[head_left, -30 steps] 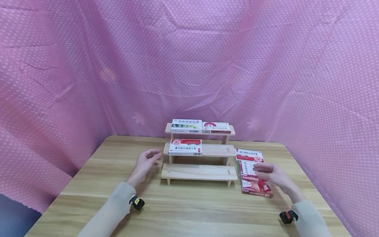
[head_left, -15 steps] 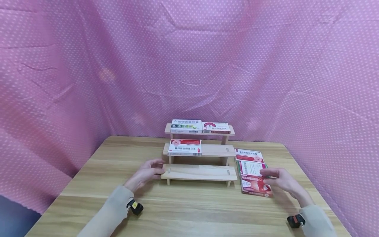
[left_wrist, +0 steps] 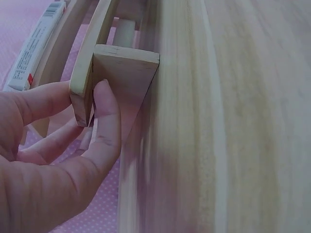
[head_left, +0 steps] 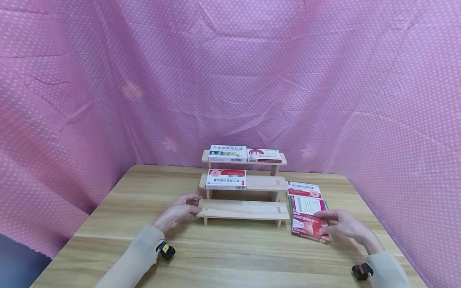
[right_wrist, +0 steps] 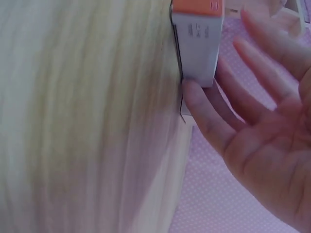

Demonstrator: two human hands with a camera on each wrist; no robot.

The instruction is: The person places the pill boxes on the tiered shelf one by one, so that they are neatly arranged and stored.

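At the left end of the lowest tier of a wooden stepped shelf [head_left: 241, 208], my left hand [head_left: 178, 213] pinches the board end [left_wrist: 81, 104], thumb beneath and fingers at the upper side. My right hand [head_left: 347, 227] is at the right end of a red medicine box [head_left: 306, 227] on the table. Its thumb [right_wrist: 197, 94] touches the white end of that box, while the fingers are spread and fairly straight beside it. Behind the red box lie a green-edged white medicine box [head_left: 306, 204] and a red-and-white medicine box [head_left: 303, 189].
On the top tier lie a green-and-white box [head_left: 227, 153] and a white box with red arcs [head_left: 264, 155]. Another red-and-white box [head_left: 225, 179] sits on the middle tier's left. A pink dotted curtain [head_left: 230, 80] hangs behind the wooden table [head_left: 230, 256].
My left hand has moved right onto the lowest board's end. The right hand has come down toward the viewer to the red box, which has turned slightly and shifted left.
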